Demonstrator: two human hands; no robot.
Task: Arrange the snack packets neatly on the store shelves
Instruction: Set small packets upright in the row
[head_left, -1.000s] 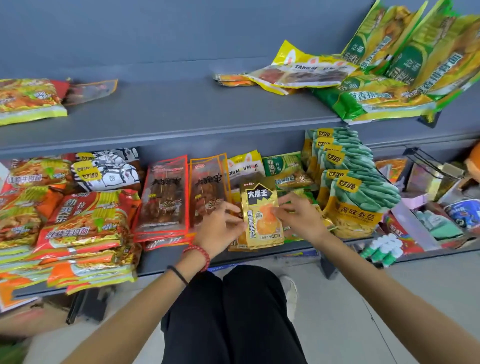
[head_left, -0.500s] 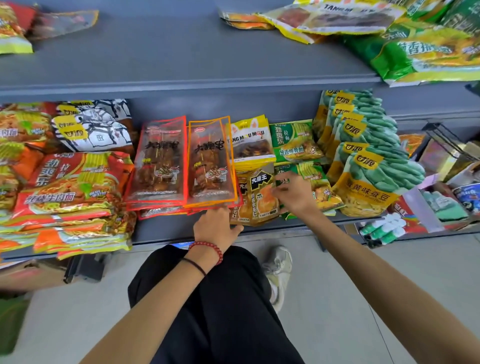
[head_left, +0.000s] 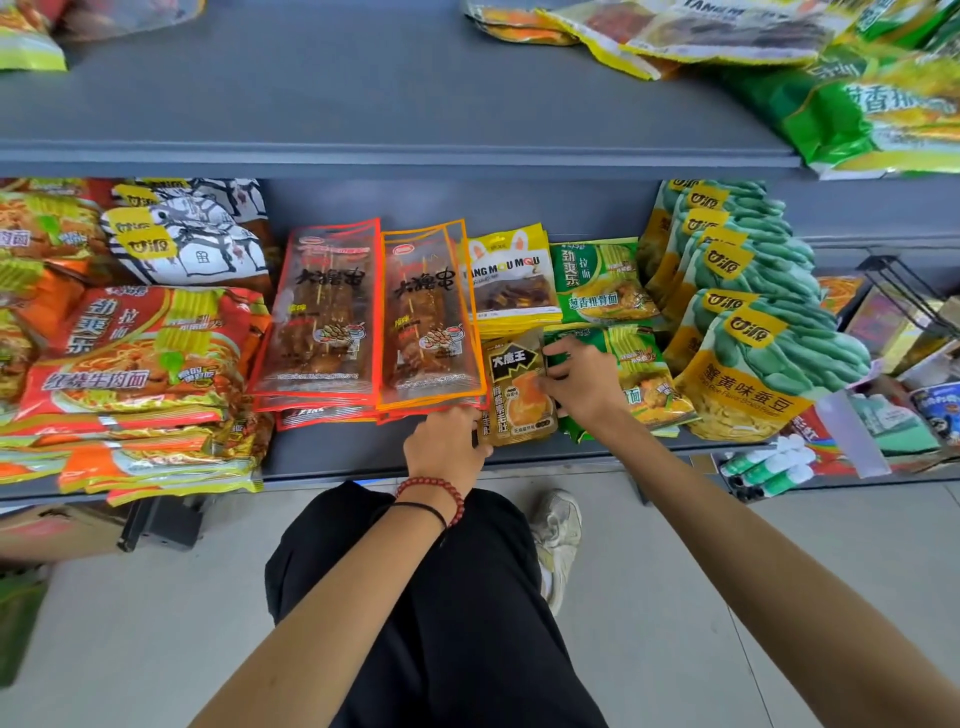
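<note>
On the lower shelf (head_left: 332, 457), two stacks of skewer packets (head_left: 374, 322) lie side by side in the middle, with a noodle pile (head_left: 130, 364) to their left and a small packet (head_left: 519, 395) just to their right, near the front edge. Behind the small packet lies a stack of rabbit-logo packets (head_left: 511, 280). The left hand (head_left: 447, 447) is at the small packet's near left corner and the right hand (head_left: 582, 384) is on its right edge, with upright bean bags (head_left: 753, 332) farther right.

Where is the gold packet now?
Head view, middle of the lower shelf: the gold packet lies between the skewer packets and the green noodle packets, gripped by the right hand.
</note>
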